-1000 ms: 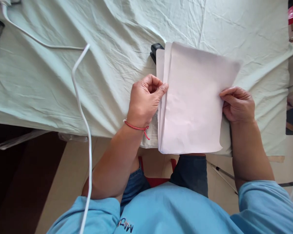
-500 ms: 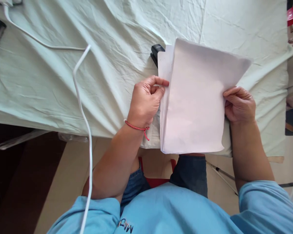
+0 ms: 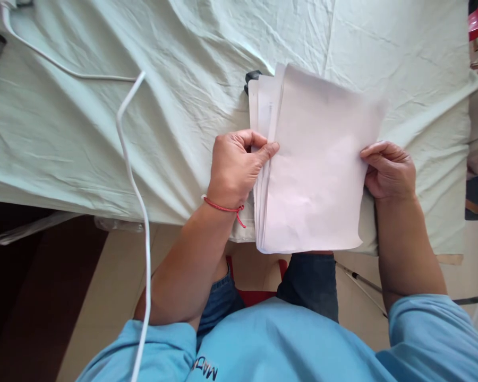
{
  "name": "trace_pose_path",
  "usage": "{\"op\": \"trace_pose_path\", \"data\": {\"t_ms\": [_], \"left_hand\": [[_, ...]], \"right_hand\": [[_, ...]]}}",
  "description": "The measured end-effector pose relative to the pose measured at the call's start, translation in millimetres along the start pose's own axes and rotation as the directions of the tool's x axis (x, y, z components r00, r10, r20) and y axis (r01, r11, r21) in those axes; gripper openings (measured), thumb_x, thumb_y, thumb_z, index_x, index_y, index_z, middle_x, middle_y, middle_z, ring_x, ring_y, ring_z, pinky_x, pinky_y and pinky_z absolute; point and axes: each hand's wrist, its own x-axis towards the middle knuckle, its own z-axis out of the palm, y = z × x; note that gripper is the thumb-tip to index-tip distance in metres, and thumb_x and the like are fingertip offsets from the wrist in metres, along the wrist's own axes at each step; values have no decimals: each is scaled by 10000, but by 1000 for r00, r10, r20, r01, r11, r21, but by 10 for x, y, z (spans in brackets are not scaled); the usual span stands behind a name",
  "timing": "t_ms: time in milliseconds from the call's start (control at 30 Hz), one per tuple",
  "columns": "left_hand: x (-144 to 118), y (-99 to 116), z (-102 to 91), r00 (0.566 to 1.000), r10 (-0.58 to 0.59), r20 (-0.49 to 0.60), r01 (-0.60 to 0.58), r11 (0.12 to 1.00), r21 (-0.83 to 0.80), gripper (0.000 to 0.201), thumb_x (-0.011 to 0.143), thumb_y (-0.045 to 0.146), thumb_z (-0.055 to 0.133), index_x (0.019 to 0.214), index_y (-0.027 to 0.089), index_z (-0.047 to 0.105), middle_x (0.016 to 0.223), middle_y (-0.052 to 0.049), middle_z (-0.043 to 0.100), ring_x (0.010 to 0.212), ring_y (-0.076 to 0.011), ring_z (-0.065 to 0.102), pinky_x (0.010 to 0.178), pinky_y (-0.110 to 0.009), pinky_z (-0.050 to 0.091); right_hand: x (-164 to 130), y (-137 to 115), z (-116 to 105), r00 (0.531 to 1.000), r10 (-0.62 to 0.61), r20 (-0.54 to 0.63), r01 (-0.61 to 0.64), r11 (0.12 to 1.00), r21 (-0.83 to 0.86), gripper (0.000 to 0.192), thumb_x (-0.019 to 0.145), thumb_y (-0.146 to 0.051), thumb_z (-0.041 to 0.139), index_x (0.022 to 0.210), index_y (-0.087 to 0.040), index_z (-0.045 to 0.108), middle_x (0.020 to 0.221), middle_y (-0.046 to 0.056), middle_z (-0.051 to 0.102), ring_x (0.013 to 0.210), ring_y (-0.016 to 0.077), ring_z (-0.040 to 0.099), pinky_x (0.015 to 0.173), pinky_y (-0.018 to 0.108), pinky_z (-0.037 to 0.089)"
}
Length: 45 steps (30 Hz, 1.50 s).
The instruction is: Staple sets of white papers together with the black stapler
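Both hands point(image 3: 239, 167) pinch thin, flat white paper stack point(image 3: 314, 170) over wrinkled cloth point(image 3: 175, 95)

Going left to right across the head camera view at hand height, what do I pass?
White cable → left hand → stack of paper → right hand.

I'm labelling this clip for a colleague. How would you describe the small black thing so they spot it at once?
Start from the pale green sheet over the table, then find the white papers held by both hands. At the stack's far left corner a black object peeks out, the only dark thing touching the papers; what it is cannot be told.
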Motion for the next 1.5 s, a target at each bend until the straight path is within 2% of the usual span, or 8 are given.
{"op": "trace_pose_path", "data": {"t_ms": [167,433,567,700,867,1200,1367,1500], "left_hand": [[29,-50,6,999,32,-21,-32,999,0,388,796,121,944,689,208,582,627,67,482,574,-87,482,564,-240,433],[65,-207,-40,997,69,-26,-70,997,-30,297,902,255,886,1077,285,648,681,54,464,768,-174,690,732,-289,572],[42,-150,-22,998,46,30,-44,998,-36,123,941,234,820,910,253,702,663,29,527,735,-177,683,713,-304,574],[9,-63,21,997,72,37,-69,995,-68,137,987,197,735,854,227,753,770,-3,691,780,-173,706,761,-312,585],[-12,-30,12,995,71,66,-71,997,4,133,925,169,793,798,205,778,783,1,737,774,-165,693,774,-310,568],[35,-112,-11,997,70,-44,-66,995,74,374,785,151,931,711,227,572,672,47,518,659,-134,548,667,-305,478],[62,-226,-5,993,117,-17,-117,993,-16,401,887,429,916,898,252,557,760,26,521,781,-178,665,716,-302,523],[59,-245,-12,995,95,-6,-95,995,-23,338,978,431,820,1116,279,551,744,48,502,728,-157,668,712,-287,514]], "right_hand": [[8,12,-6,1000,1,17,-1,1000,10,145,596,-156,880,651,-271,813,733,-9,743,712,120,619,706,279,539],[24,17,-15,1000,16,10,-17,998,58,173,584,-115,866,638,-264,796,683,-24,709,644,101,592,631,237,531],[24,4,1,1000,21,-4,-21,997,71,172,569,-110,841,616,-267,788,669,-26,690,678,116,608,708,264,568],[21,0,10,1000,11,-9,-11,998,58,160,585,-114,846,623,-254,778,682,-22,694,674,107,593,713,260,558],[8,-4,8,1000,19,-2,-19,999,44,139,589,-136,862,626,-248,788,645,-17,676,638,102,570,644,254,519],[17,16,-15,1000,-4,20,4,1000,16,139,598,-160,874,646,-266,797,730,-8,731,708,115,624,650,252,525],[20,1,-6,999,23,25,-23,1000,6,140,603,-157,863,651,-281,819,697,-14,725,609,104,578,536,239,476],[9,-18,15,1000,28,8,-28,999,33,160,594,-128,858,647,-275,824,704,-15,742,629,89,605,561,208,495]]}}
